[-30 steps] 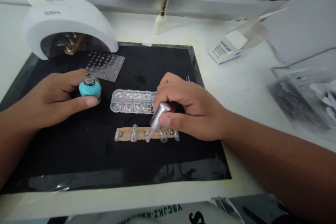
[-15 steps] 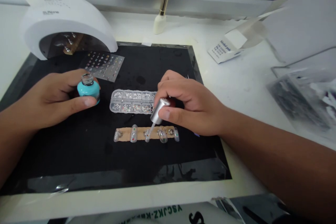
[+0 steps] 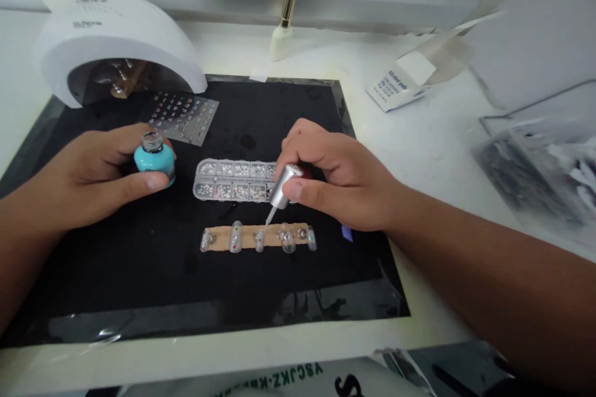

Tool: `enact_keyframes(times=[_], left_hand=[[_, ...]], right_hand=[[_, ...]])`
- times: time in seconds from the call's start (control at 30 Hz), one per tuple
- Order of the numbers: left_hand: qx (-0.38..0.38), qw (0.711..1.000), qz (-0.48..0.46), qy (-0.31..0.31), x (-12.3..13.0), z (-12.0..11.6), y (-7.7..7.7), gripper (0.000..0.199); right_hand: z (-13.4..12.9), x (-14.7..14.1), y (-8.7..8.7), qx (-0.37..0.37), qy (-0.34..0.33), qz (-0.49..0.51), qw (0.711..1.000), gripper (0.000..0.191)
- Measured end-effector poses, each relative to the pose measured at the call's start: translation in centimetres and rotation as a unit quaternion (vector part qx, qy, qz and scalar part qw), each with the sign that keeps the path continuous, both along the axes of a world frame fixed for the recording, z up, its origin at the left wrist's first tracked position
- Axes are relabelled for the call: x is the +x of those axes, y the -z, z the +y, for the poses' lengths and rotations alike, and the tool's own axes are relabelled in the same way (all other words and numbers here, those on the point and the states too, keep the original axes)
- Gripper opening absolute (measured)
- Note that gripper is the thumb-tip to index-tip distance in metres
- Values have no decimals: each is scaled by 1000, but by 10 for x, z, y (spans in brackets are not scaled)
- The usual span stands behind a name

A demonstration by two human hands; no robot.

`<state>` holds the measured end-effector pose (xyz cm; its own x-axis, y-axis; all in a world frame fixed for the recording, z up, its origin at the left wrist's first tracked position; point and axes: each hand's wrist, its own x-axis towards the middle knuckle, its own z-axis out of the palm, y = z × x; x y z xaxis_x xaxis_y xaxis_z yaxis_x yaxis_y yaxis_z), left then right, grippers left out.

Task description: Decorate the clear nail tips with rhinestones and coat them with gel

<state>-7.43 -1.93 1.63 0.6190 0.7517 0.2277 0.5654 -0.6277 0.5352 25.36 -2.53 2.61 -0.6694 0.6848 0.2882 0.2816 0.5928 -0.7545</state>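
Observation:
My left hand point(image 3: 112, 167) is wrapped round an uncapped turquoise nail polish bottle point(image 3: 153, 158), its glass neck pointing up. Between thumb and fingers, my right hand point(image 3: 326, 173) pinches the silver nail polish brush cap point(image 3: 284, 187), tilted with its bristles down. The bristle tip is just above the middle clear false nail point(image 3: 259, 240). That nail is one of several on a tan strip point(image 3: 223, 237), some carrying small coloured dots. Behind the strip lies a clear compartment box of rhinestones point(image 3: 233, 180), its right end hidden by my right hand.
A white nail lamp point(image 3: 125, 25) stands at the back left, beside a sticker sheet point(image 3: 186, 118) on the black mat point(image 3: 139, 279). A cream polish bottle point(image 3: 281, 42) stands behind. An alcohol pad box point(image 3: 395, 87) and a plastic bag point(image 3: 535, 167) are on the right.
My right hand has lifted the brush slightly up and away from the middle false nail. A small purple piece by my right wrist shows more. The left hand still holds the bottle.

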Motion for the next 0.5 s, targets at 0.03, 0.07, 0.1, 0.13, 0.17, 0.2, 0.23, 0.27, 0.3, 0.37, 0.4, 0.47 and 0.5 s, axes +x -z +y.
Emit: enact_keyframes(times=[0.03,0.07,0.1,0.13,0.17,0.2,0.23,0.27,0.3,0.37,0.4,0.47,0.5], left_hand=[[-3,1000,2,2,0,0,0,14],[-5,1000,4,4,0,0,0,14],[-4,1000,3,6,0,0,-1,13],[-3,1000,4,8,0,0,0,13],[0,1000,3,9,1,0,0,13],[5,1000,2,8,1,1,0,13],[10,1000,0,8,2,1,0,13],[12,1000,1,8,2,1,1,13],[14,1000,1,9,2,1,1,14],[17,1000,-1,11,1,2,2,14],[14,1000,1,13,0,2,2,14],[8,1000,11,14,-2,1,2,13],[7,1000,13,13,-2,1,2,12]], right_hand=[[0,0,-1,-7,-1,8,1000,49],[-1,1,-1,-13,-3,18,1000,48],[-2,1,-2,-17,-8,27,999,47],[-2,0,-3,-18,-17,33,999,45],[-3,0,-3,-17,-27,37,999,44],[-3,-1,-4,-13,-38,36,999,42],[-4,-1,-4,-8,-49,33,998,39],[-4,-2,-4,-1,-58,29,998,36],[-4,-3,-3,6,-64,23,998,32],[-5,-4,-3,16,-66,17,998,27],[-5,-4,-2,19,-65,13,998,26],[-5,-4,-2,27,-57,11,998,27],[-5,-4,-2,31,-51,9,998,28]])
